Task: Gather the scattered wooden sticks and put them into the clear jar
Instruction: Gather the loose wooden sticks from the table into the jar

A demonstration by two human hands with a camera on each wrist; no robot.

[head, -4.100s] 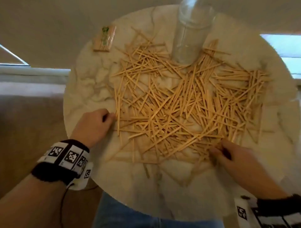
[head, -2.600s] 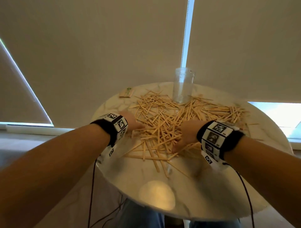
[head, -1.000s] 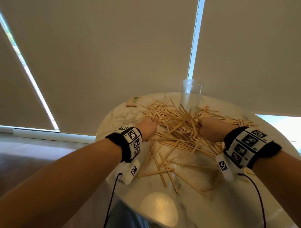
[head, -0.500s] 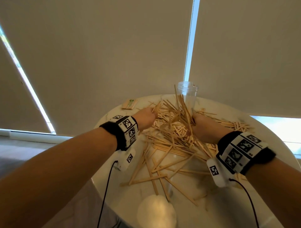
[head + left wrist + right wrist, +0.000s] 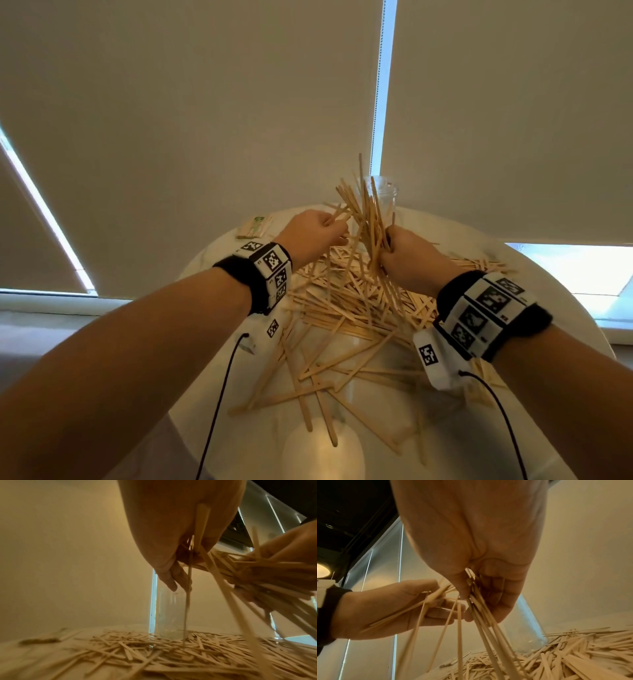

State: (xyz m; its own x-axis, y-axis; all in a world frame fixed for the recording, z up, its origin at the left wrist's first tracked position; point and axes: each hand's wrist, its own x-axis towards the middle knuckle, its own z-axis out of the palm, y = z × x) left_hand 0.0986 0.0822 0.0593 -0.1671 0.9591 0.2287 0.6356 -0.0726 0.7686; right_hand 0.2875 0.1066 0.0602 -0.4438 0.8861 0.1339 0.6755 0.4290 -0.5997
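Note:
Thin wooden sticks lie heaped across the round marble table. Both hands are raised above the heap, close together. My right hand grips an upright bundle of sticks, also seen as the bundle in the right wrist view. My left hand holds a few sticks at the bundle's left side, its fingers pointing down. The clear jar stands upright just behind the bundle, and the jar looks empty.
A small wrapped packet lies at the table's far left edge. Pale roller blinds hang right behind the table. Loose sticks reach toward the near edge. Cables hang from both wristbands.
Both hands have swept the sticks inward from the heap's sides, closed on a bundle and lifted it upright in front of the jar. Some sticks have slid back onto the table.

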